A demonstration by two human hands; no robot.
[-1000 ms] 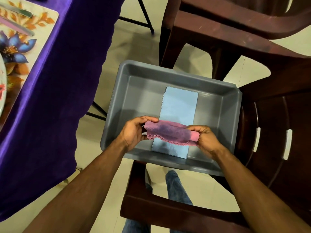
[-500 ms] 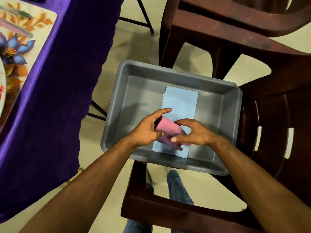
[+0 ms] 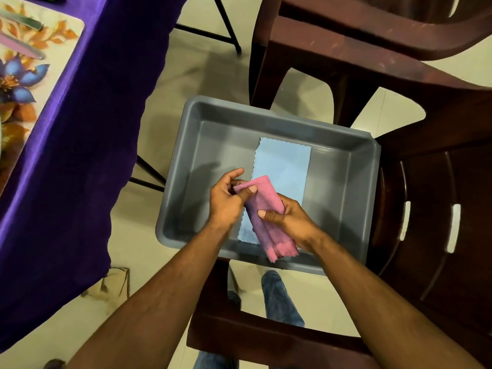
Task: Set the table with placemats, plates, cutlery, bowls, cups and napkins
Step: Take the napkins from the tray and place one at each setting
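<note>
A: Where's the pink napkin (image 3: 262, 211)?
B: Over the grey tub (image 3: 343, 187), folded; the left hand (image 3: 226, 201) pinches its top corner, the right hand (image 3: 290, 219) grips its middle.
A: Beyond it?
B: A blue napkin (image 3: 285, 166) lies flat inside. No readable writing anywhere.

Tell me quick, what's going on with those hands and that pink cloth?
Left hand pinches pink napkin at its top corner; right hand grips its middle. Napkin folded, held over grey tub. Blue napkin lies in the tub. Nothing in the way.

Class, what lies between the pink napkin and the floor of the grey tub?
In the head view, a flat blue napkin lies between the pink napkin and the grey tub floor.
</note>
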